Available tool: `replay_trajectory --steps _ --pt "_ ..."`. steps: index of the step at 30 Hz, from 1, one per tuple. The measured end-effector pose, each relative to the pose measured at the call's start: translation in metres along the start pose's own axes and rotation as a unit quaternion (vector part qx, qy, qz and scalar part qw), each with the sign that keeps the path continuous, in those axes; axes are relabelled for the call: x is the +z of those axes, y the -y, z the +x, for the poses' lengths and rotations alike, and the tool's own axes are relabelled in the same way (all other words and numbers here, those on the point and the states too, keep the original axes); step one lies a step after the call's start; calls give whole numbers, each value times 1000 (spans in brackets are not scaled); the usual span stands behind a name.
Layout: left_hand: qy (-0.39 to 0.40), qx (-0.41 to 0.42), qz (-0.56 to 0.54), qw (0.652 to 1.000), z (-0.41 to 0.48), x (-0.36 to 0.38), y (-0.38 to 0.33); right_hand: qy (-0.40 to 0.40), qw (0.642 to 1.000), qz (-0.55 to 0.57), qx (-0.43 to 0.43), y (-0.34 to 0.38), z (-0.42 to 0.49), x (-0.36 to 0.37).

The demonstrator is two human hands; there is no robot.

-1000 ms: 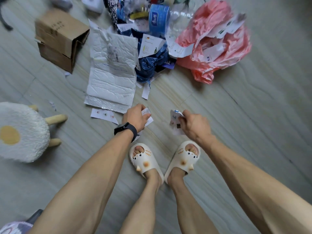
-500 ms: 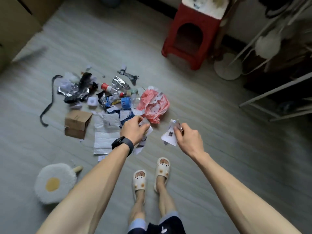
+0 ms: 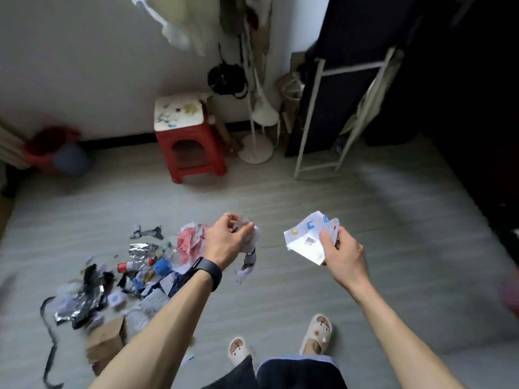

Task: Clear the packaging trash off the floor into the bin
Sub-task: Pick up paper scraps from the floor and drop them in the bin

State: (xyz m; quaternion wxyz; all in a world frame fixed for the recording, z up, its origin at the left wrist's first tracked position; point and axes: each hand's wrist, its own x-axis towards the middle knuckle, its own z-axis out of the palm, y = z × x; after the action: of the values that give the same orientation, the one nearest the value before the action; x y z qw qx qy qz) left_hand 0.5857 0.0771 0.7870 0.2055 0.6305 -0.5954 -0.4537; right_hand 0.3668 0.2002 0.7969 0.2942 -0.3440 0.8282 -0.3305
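Both hands grip paper: your right hand (image 3: 344, 255) pinches a fan of printed slips (image 3: 304, 242) by one edge, thumb on top, and your left hand (image 3: 224, 242) curls round a crumpled wad of scraps (image 3: 248, 258) with a tail dangling below. Judge these light, limp and apt to flutter loose, so bunch them in the fist rather than by an edge. Both forearms reach forward above the floor (image 3: 309, 197), the trash pile (image 3: 140, 265) lying down to your left. No bin shows plainly.
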Motion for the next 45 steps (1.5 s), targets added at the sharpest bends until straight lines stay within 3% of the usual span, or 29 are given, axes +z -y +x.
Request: replay_trajectory --steps 4,6,11,13,28,36,45 --pt "68 47 27 996 -2 98 -81 -84 994 49 46 -57 10 -99" --pt "70 51 25 996 0 113 -97 -83 994 45 52 -69 12 -111" --pt "141 130 46 980 -24 268 -222 -189 969 103 123 -161 40 -255" --pt "143 134 41 980 -24 284 -240 -194 968 97 125 -170 46 -275" --pt "306 235 110 916 -15 610 -447 -379 890 111 229 -324 139 -517" --pt "390 262 159 868 -19 779 -545 -423 835 102 337 -408 183 -610" --pt "453 303 222 808 -68 959 -574 -391 806 116 430 -549 211 -683"
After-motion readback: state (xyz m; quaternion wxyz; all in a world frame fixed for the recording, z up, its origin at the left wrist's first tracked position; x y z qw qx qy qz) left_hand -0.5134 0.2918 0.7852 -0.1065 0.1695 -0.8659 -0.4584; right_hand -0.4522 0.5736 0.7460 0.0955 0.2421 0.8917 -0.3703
